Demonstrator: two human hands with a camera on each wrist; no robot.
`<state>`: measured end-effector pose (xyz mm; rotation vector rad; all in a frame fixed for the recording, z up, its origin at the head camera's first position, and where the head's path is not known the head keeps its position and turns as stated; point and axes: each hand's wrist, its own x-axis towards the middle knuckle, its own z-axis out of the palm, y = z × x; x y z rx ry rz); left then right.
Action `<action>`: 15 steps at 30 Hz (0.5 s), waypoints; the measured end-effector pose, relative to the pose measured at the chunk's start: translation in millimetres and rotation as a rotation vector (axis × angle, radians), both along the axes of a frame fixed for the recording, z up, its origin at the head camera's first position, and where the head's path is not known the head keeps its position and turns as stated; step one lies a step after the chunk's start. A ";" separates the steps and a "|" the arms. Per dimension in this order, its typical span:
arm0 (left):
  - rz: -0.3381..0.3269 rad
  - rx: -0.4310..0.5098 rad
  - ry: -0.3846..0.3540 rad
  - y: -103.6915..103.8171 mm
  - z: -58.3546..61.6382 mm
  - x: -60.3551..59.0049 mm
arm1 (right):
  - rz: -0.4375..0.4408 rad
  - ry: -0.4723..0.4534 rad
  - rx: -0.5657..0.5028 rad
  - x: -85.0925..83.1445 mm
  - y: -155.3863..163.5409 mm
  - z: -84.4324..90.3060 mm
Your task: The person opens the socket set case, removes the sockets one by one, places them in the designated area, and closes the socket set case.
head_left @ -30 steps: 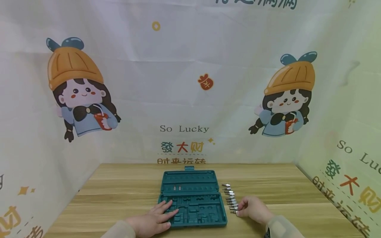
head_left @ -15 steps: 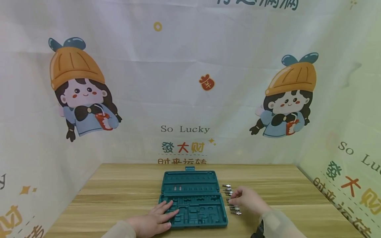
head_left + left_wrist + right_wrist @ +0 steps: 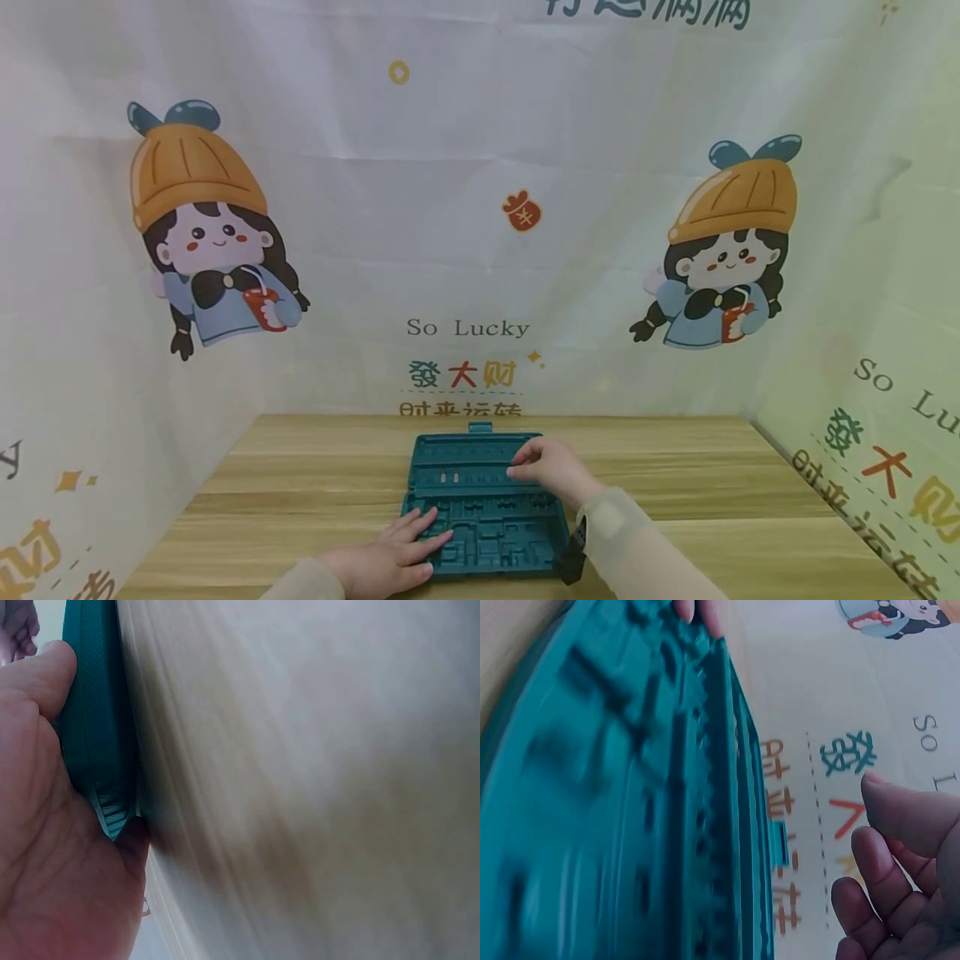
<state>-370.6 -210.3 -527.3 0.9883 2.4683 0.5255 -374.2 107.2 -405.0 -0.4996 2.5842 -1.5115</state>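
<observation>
A green plastic tool case (image 3: 495, 569) lies open on the wooden table, its moulded slots facing up. Two small bits (image 3: 449, 477) stand side by side in the lid. My left hand (image 3: 390, 554) rests on the case's left front corner with its fingers spread; in the left wrist view its thumb lies against the green case wall (image 3: 97, 697). My right hand (image 3: 551, 471) is over the right part of the lid, thumb and fingers bent together. In the right wrist view that hand (image 3: 904, 877) appears beside the lid, and I cannot tell whether a bit is between its fingertips.
The wooden table (image 3: 300, 475) runs back to a white printed cloth (image 3: 450, 275) with cartoon figures. A latch tab (image 3: 480, 427) projects from the lid's far edge. A dark band (image 3: 576, 550) sits on the right wrist, and the right arm covers the table beside the case.
My right hand has moved up along the row of metal bits, then left over the lid; its arm now hides that row. The left hand has stayed on the case.
</observation>
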 end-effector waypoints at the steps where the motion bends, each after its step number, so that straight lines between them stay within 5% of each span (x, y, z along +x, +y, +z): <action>1: 0.000 -0.005 0.006 0.2 -1.2 -0.3 | 0.005 0.006 -0.007 -1.7 -4.9 -0.4; 15: -0.005 -0.008 0.050 -2.2 -7.6 -3.2 | 0.005 -0.021 -0.106 -21.6 -61.3 -9.9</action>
